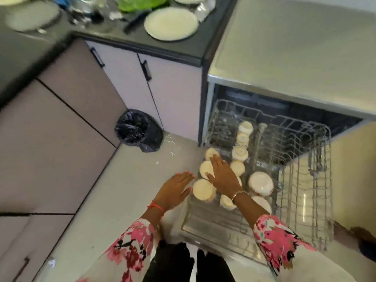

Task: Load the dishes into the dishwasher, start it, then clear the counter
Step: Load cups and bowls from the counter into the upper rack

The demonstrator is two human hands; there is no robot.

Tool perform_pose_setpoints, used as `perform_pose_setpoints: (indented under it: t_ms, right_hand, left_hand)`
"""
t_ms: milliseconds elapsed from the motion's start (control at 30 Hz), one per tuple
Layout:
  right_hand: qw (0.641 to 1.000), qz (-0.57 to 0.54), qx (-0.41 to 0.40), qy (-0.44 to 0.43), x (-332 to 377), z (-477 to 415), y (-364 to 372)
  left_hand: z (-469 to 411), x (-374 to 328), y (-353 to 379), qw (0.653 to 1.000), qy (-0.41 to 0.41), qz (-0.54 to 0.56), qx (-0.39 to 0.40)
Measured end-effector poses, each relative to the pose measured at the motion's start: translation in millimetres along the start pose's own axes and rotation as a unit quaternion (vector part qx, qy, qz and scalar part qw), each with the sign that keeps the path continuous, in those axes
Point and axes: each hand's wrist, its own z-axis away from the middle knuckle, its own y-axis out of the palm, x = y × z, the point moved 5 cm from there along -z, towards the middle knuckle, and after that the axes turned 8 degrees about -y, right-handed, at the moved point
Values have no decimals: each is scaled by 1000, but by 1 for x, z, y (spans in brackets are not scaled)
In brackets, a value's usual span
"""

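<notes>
View: head, looking down on the rack [317, 180], which is drawn out of the dishwasher [284, 47]; its long axis runs from the person toward the opening.
Grip, right: the right hand [222, 174] is laid flat, fingers straight, on upturned cups [240, 153] in the rack's left rows; nothing is gripped.
Grip, left: the left hand [175, 190] is held open, fingers straight, just outside the rack's left wall beside the nearest cup; contact cannot be told.
Bowl [261, 183]: upturned mid-rack, just right of the right wrist.
Key relation: plates [171, 23] lie on the counter [114, 37], well apart from both hands, ahead and to the left; the left hand is judged nearer.
Surface: dark and crowded with blurred ware; a lift, not a slide, is judged necessary.
Room: wire tines [301, 139] are seen right of the bowl; a bin bag [138, 133] stands on the floor [122, 180], left of the rack.
</notes>
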Motion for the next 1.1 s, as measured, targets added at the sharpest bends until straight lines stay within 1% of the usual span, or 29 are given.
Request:
perform_pose_setpoints:
  t_ms: [133, 233, 367, 533, 733, 833, 933, 1100]
  right_hand:
    - [998, 19, -36, -38, 74, -52, -28]
    - [997, 24, -60, -48, 124, -99, -45]
    - [995, 27, -83, -54, 185, -166, -69]
    - [990, 28, -119, -77, 249, -236, -105]
    - [984, -11, -153, -95, 285, -328, -150]
    - [980, -35, -161, -107, 294, -386, -169]
    - [976, -54, -174, -116, 301, -451, -194]
    - [964, -43, -201, -170, 334, -552, -236]
  left_hand:
    - [2, 73, -69, 998, -41, -52, -2]
    - [2, 134, -119, 996, -73, -43, -5]
    - [-3, 214, -190, 991, -123, -26, -46]
    - [-14, 298, -259, 983, -158, -33, -92]
    - [-54, 375, -311, 976, -178, -51, -112]
    - [-85, 417, -334, 971, -189, -45, -138]
    - [-123, 462, -352, 968, -205, -38, -140]
    - [-184, 528, -390, 954, -250, -29, -161]
